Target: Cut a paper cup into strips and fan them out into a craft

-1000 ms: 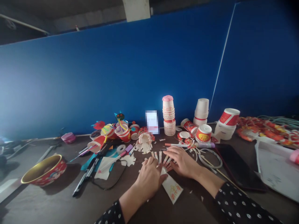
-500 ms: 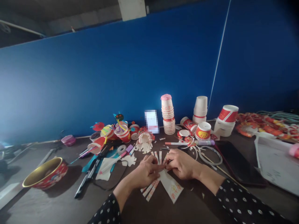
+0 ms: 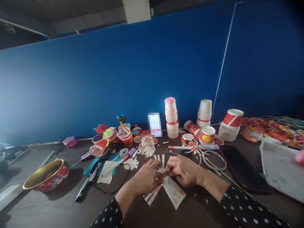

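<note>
A cut-up paper cup [image 3: 174, 193] lies flattened on the dark table in front of me, with narrow strips fanning out and one wide printed flap toward me. My left hand [image 3: 148, 175] presses its fingers on the left side of the middle, partly covering the strips. From the right, my right hand [image 3: 184, 171] pinches at the strips near the centre, its fingertips close to those of the left. The cup's middle is mostly hidden under the fingers. Just beyond, a pair of dark-handled scissors [image 3: 181, 152] rests on the table.
Cut cup pieces [image 3: 147, 147] and a tape roll [image 3: 123, 152] lie beyond my left hand. A tall cup stack [image 3: 172, 122] stands at the back. Left is a gold-lined bowl [image 3: 51, 177]; right, a dark tablet [image 3: 242, 167] and a white tray [image 3: 282, 171].
Both hands stay on the cut cup; the fingers shift slightly, showing a little more of its middle. The whole view has moved a little.
</note>
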### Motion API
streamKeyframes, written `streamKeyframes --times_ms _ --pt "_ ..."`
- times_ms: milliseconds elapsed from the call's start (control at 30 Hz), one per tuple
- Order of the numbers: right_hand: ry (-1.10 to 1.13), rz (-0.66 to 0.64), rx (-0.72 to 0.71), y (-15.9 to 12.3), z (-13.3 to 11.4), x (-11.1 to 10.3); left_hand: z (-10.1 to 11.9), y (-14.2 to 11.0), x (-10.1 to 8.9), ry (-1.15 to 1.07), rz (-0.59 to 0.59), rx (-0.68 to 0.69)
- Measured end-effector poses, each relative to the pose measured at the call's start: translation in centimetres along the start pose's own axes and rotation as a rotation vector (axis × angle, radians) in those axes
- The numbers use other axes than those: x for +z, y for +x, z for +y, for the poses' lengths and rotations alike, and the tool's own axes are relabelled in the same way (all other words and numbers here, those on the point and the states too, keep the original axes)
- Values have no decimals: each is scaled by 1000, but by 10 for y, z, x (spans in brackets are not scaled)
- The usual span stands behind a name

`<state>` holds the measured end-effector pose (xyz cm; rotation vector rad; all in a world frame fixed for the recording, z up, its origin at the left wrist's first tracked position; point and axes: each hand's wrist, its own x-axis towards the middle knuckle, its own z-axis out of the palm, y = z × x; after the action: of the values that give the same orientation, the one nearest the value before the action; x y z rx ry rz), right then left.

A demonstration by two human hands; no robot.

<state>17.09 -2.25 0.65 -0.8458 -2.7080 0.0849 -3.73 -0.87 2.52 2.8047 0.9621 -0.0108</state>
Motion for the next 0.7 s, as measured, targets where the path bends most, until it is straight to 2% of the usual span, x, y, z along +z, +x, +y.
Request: streamKeyframes --times_ms 167,333,500,700 --pt "-138 -70 51 3 -11 -2 8 0 -1 69 -3 -6" --pt "-133 -84 74 3 -16 -4 10 0 0 58 -18 3" --pt "-23 -42 57 2 -9 -2 4 -1 -1 -63 -11 7" --pt "20 23 63 1 -6 1 0 1 4 -133 59 -56"
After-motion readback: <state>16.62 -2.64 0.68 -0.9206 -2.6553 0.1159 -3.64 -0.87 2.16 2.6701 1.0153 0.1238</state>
